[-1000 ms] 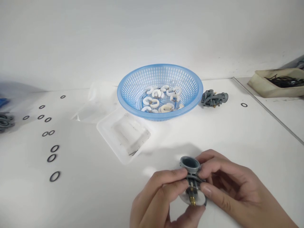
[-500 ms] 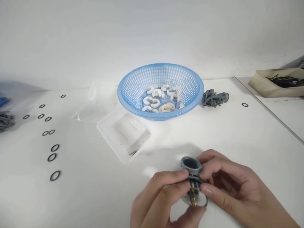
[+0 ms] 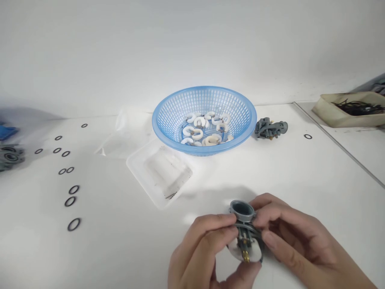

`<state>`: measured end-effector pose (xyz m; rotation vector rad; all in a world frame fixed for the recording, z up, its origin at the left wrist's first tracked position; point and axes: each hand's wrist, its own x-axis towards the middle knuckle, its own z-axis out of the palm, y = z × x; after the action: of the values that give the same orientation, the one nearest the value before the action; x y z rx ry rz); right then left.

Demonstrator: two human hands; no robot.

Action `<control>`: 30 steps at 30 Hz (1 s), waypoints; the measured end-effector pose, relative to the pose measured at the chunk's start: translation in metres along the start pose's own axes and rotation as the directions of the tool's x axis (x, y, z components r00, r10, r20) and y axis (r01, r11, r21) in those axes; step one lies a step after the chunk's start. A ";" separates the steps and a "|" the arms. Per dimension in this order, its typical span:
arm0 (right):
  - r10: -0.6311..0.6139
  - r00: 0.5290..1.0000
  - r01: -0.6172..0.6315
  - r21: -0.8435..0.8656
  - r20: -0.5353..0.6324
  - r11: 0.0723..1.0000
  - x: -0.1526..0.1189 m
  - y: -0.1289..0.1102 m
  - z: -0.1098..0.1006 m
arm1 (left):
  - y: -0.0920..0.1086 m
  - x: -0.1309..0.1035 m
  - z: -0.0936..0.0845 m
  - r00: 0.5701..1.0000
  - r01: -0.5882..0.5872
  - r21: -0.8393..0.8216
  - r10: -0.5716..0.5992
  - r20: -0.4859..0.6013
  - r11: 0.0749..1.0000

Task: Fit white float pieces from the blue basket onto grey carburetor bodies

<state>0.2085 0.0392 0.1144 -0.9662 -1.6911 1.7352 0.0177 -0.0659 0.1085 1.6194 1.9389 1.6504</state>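
Note:
A grey metal part with a round opening at its top is held between both hands near the bottom of the view. Under its rim show a brass piece and a white float. My left hand grips the part from the left, two fingers on its side and the thumb beneath. On the right side, my right hand pinches it, with fingertips by the rim and the thumb just below. The fingers hide parts of its sides.
A blue basket with white curved floats stands behind. Left of it lie a white tray, a clear bag and several black rings. Another grey part and a beige box are right.
My right thumb has shifted slightly right, off the middle of the part, and more of the white float shows. The whole scene sits slightly differently as the camera has moved.

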 end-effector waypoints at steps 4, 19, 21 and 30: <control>-0.031 0.999 0.031 0.001 0.021 1.000 0.000 0.001 -0.001 | -0.005 -0.001 -0.003 0.998 0.000 0.034 -0.002 0.065 0.999; 0.013 0.998 -0.012 0.007 -0.054 1.000 0.000 -0.005 0.007 | -0.015 0.001 -0.007 0.989 -0.006 -0.062 0.015 0.148 0.998; -0.015 0.999 0.015 -0.007 -0.034 1.000 -0.001 -0.003 0.006 | -0.017 0.000 -0.006 0.990 -0.021 -0.082 0.032 0.140 0.996; -0.163 0.982 0.178 -0.185 0.094 0.967 -0.009 0.006 0.006 | -0.017 -0.003 -0.007 0.989 -0.011 -0.045 0.018 0.146 0.999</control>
<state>0.2101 0.0279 0.1096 -0.8162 -1.9606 1.5369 0.0041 -0.0700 0.0969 1.6903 1.8117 1.5206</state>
